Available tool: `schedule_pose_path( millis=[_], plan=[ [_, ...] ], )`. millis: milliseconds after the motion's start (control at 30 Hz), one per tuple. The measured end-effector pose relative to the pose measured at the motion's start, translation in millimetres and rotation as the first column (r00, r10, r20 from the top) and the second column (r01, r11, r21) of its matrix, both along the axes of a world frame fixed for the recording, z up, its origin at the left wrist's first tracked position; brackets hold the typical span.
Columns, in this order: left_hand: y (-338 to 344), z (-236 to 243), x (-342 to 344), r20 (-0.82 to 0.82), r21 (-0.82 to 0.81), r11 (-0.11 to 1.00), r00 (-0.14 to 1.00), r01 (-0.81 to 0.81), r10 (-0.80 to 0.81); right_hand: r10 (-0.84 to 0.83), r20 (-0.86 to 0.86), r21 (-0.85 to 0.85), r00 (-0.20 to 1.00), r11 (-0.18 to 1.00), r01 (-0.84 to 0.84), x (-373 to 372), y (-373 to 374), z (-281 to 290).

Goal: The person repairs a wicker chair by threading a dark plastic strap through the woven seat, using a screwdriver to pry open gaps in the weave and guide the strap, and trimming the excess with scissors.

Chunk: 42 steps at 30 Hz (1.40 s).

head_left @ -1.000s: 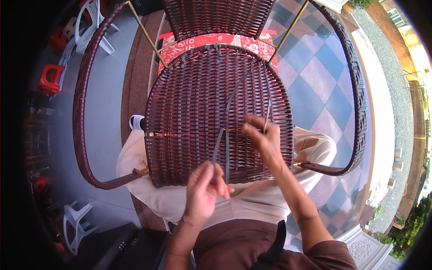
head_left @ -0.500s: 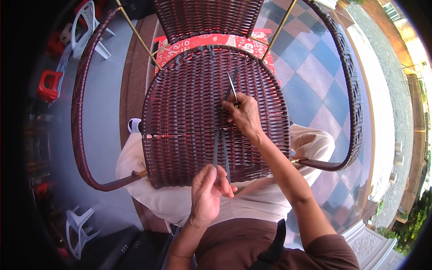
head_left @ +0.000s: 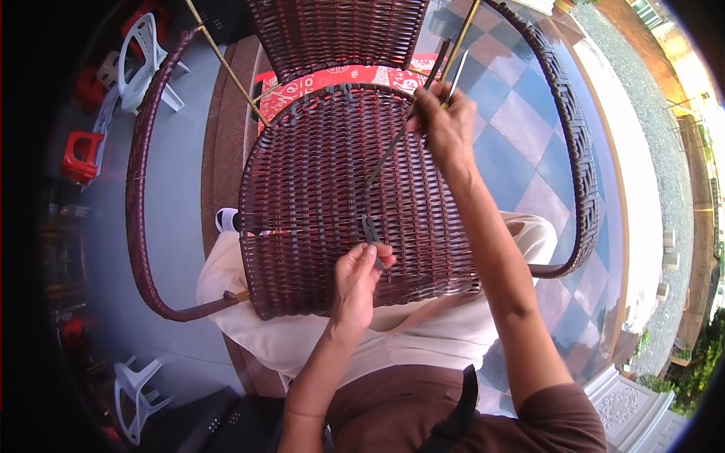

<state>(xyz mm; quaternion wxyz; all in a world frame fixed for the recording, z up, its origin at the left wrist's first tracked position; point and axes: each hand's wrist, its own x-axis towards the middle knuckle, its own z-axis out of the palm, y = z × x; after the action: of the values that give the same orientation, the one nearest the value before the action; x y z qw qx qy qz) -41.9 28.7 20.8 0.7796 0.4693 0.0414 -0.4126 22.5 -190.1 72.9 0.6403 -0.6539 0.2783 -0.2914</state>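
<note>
A dark brown wicker chair lies across my lap, its woven seat [head_left: 302, 174] in front of me. My right hand [head_left: 451, 128] is raised over the seat's far right edge, closed round a dark grey weaving strip [head_left: 387, 157]. The strip slants down into the weave near the seat's middle. A slim, pointed silver tool [head_left: 458, 72] with a yellow spot is in that same hand; its exact kind is unclear. Lower down, my left hand [head_left: 355, 281] pinches the grey strip ends [head_left: 370, 229] close to the seat surface.
Curved armrests, the left one [head_left: 137, 174] and the right one [head_left: 578, 143], flank the seat. The backrest [head_left: 340, 34] rises beyond it, over a red printed cloth [head_left: 355, 74]. White plastic chairs [head_left: 143, 68] and a red stool [head_left: 81, 155] stand on the left floor.
My right hand has moved up and right with the tool, drawing the strip out long. My left hand has moved up slightly and closed on the strip ends.
</note>
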Motion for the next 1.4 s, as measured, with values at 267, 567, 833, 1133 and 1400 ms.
schedule_pose_path(
  millis=[267,567,833,1133,1400],
  plan=[
    [-9,-20,20,0.151,0.19,0.981,0.987,0.027,-0.056,-0.081,0.273,-0.273,0.959,0.949,0.158,-14,9,57],
    [-17,-25,20,0.646,0.367,0.912,0.756,-0.182,-0.109,-0.08,0.229,-0.455,0.97,0.872,0.179,10,3,59],
    [-15,-29,28,0.662,0.435,0.882,0.728,-0.18,-0.178,-0.041,0.186,-0.599,0.982,0.788,0.146,61,11,118],
    [-27,-33,32,0.859,0.473,0.776,0.414,-0.417,-0.302,-0.105,0.325,-0.716,0.94,0.622,0.317,109,-1,144],
    [-38,-30,43,0.862,0.404,0.794,0.481,-0.455,-0.163,-0.102,0.347,-0.667,0.932,0.672,0.322,116,-3,158]
  ],
)
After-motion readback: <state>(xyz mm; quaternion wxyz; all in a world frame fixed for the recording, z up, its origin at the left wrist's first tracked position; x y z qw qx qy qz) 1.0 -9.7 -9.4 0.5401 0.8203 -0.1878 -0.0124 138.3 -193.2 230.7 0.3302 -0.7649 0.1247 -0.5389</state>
